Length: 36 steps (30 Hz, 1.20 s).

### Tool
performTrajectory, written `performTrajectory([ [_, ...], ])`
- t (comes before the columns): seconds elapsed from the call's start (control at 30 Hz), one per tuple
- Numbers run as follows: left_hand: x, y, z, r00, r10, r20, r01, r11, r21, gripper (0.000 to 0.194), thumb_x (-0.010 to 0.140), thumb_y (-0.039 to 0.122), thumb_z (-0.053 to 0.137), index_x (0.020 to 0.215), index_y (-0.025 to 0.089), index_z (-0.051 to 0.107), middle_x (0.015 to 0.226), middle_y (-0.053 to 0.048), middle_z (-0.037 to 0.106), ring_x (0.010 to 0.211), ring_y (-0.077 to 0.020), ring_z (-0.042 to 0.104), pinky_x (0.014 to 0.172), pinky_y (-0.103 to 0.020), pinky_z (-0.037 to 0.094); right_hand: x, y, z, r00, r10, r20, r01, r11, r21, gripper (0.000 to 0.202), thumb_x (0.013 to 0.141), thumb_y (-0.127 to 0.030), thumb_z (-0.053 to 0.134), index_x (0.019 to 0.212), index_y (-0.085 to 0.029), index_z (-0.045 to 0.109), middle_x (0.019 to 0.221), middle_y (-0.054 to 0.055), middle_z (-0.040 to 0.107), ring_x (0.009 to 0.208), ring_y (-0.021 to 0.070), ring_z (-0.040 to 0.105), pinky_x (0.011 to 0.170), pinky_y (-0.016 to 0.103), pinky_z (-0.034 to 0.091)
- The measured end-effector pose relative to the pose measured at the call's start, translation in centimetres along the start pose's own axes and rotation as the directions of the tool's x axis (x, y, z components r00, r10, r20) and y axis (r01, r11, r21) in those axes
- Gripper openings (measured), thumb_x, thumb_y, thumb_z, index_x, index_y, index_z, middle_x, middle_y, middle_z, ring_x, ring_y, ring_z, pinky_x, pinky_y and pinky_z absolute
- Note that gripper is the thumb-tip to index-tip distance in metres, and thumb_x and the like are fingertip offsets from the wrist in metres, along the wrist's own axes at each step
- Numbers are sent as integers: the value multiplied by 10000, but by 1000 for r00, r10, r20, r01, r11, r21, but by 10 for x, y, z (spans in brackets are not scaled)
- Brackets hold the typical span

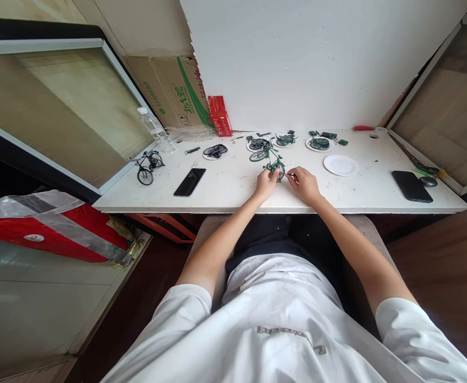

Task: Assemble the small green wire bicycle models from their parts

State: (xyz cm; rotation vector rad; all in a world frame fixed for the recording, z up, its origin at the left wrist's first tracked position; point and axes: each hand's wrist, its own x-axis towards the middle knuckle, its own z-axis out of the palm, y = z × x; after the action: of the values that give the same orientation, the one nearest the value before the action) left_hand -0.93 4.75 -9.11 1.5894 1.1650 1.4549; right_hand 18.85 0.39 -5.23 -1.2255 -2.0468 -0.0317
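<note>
A small green model bicycle is tilted over the table in front of me, one wheel toward me and the other toward the back. My left hand is closed on it near the closer wheel. Just right of that wheel is my right hand, thumb and fingertips pinched together around something too small to make out. Behind the bicycle, paper plates hold green parts and dark parts. A bare white plate lies to the right of my hands.
A finished-looking black model bicycle stands at the left. Phones lie on both sides. A water bottle, red box and cardboard box stand at the back left. Scissors and a mouse are at right.
</note>
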Motion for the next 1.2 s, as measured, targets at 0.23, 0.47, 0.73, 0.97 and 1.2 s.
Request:
performTrajectory([
  [0.23,0,-1,0,1000,11,-7,-10,1000,17,627,948,823,665,878,201,692,765,-73,735,676,-223,714,630,-340,557,0,1,0,1000,-15,10,15,1000,-8,351,1162,-467,477,1144,-215,721,1035,111,760,895,243,673,711,338,431],
  [0.47,0,1,-1,1000,21,-5,-21,999,24,625,957,820,655,836,207,679,738,-82,722,699,-237,715,648,-353,561,0,0,-1,999,-7,37,7,1000,-8,316,1156,-444,495,1145,-222,719,1070,110,769,859,236,671,731,343,439],
  [0.73,-2,6,-1,1000,26,-12,-25,1000,19,583,973,773,678,861,201,703,742,-91,727,760,-259,728,724,-377,594,0,-1,-2,999,-11,46,11,1000,-8,255,1142,-398,521,1136,-232,713,1068,99,777,865,235,680,736,342,440],
  [0.97,-1,4,-1,1000,-11,0,10,1000,25,614,970,807,647,870,202,677,822,-107,740,752,-257,737,677,-371,582,0,-1,-2,999,-16,35,15,1000,18,242,1132,-397,533,1123,-239,717,1079,93,786,862,234,678,738,344,448],
  [1.2,-2,5,-1,1000,-3,6,3,1000,27,643,944,847,644,871,208,672,800,-90,734,744,-248,735,660,-359,573,0,1,-1,999,-11,33,11,1000,-1,318,1151,-440,504,1152,-231,744,1093,107,792,861,236,690,735,346,457],
])
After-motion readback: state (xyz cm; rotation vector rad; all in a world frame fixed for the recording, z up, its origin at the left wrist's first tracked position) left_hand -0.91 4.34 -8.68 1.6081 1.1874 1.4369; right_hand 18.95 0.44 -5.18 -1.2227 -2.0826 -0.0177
